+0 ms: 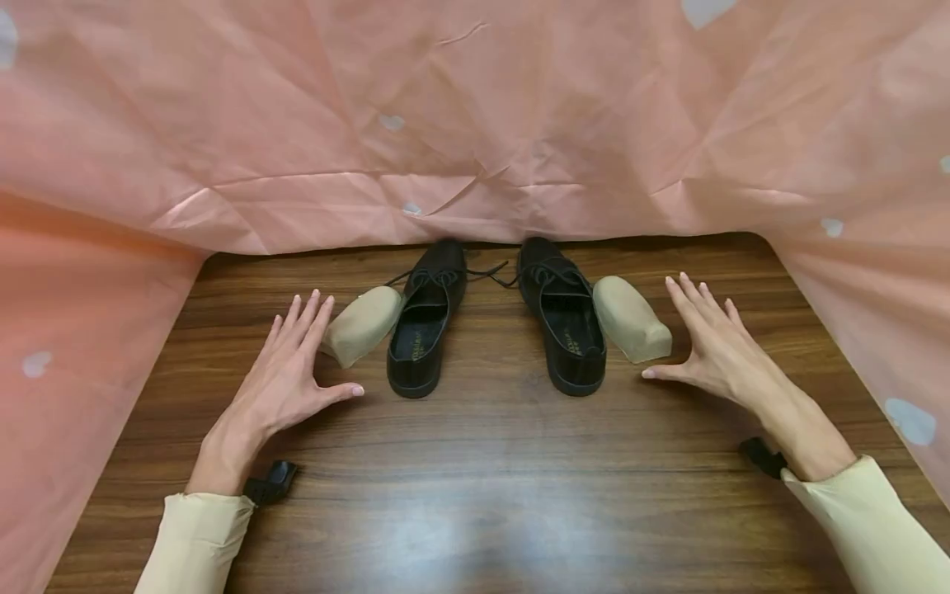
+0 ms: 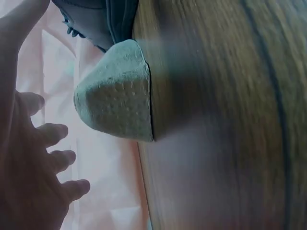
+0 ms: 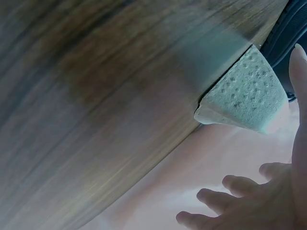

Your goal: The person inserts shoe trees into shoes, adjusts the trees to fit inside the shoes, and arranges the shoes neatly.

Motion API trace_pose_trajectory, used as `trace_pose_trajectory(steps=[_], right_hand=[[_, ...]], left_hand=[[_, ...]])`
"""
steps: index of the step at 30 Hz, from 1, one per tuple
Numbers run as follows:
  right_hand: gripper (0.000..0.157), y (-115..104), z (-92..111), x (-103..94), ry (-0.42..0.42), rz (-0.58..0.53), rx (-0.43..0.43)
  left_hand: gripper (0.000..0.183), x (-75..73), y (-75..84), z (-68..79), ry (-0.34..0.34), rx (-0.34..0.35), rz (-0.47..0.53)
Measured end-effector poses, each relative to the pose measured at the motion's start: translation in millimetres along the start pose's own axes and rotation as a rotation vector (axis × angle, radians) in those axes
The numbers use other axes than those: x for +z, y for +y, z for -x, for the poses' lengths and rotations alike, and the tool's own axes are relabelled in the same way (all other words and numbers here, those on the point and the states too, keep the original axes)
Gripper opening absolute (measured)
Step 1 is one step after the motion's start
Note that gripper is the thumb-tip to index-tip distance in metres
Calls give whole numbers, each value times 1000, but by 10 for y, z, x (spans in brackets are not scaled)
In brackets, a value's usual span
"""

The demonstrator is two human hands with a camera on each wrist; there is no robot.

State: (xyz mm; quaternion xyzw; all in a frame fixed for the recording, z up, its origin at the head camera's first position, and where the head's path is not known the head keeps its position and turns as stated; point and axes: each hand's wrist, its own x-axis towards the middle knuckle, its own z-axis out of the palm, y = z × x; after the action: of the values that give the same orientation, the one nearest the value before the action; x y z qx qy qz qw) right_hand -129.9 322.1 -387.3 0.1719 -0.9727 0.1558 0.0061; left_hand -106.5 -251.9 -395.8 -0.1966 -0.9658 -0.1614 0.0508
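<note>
Two black lace-up shoes stand on the wood-grain table, toes pointing away: the left shoe (image 1: 425, 318) and the right shoe (image 1: 564, 318). Beside the left one lies a beige shoe-toe-shaped insert (image 1: 364, 324), its pitted end showing in the left wrist view. A matching beige insert (image 1: 629, 318) lies against the right shoe's outer side. My left hand (image 1: 285, 371) is spread with straight fingers just left of the left insert, holding nothing. Fingers apart, my right hand (image 1: 716, 351) is just right of the other insert and holds nothing.
Loose black laces (image 1: 486, 272) trail between the shoes. A pink cloth with pale hearts (image 1: 475, 124) hangs behind and along both sides of the table (image 1: 482, 478). Each wrist carries a small black camera, such as the left one (image 1: 275, 483).
</note>
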Motion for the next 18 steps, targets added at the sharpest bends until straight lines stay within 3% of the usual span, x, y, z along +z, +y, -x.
trace_pose_trajectory(steps=[8,18], right_hand=[[133,-32,-110,-22,-5,4,-14],[132,-83,-184,-10,-31,-3,-27]], left_hand=[[123,-10,120,-65,54,69,28],[124,46,450,-342,70,210,63]])
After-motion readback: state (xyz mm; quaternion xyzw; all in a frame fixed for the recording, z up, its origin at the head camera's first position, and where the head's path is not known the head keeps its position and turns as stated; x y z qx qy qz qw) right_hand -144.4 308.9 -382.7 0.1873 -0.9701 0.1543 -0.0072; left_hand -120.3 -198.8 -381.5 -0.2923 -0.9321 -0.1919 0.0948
